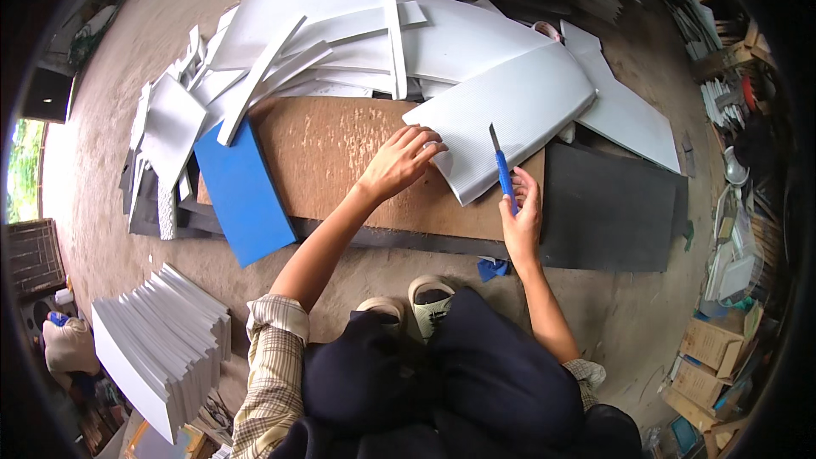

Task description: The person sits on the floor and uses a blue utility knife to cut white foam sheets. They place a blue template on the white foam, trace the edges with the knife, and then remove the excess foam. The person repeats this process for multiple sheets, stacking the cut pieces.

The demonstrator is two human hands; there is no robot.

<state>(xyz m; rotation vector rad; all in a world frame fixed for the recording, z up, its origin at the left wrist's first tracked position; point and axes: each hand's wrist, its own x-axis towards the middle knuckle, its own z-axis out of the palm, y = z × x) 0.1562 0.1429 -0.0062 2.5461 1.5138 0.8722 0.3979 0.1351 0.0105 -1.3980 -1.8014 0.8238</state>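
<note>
I judge the white ribbed sheet (pixel 510 119) on the brown board (pixel 340 153) light, springy and slick, so my flat, open left hand (pixel 399 161) pins its near edge while my right hand (pixel 520 212) grips the blue knife (pixel 503 170).

Bare dirt floor (pixel 212 0), daylight from a window (pixel 25 170) at left, cardboard boxes (pixel 710 344) at right.

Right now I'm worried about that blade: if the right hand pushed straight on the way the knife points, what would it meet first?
Probably the white corrugated sheet: the right hand holds the blue utility knife with its blade tip already at the sheet's edge. Whether it touches is unclear.
</note>
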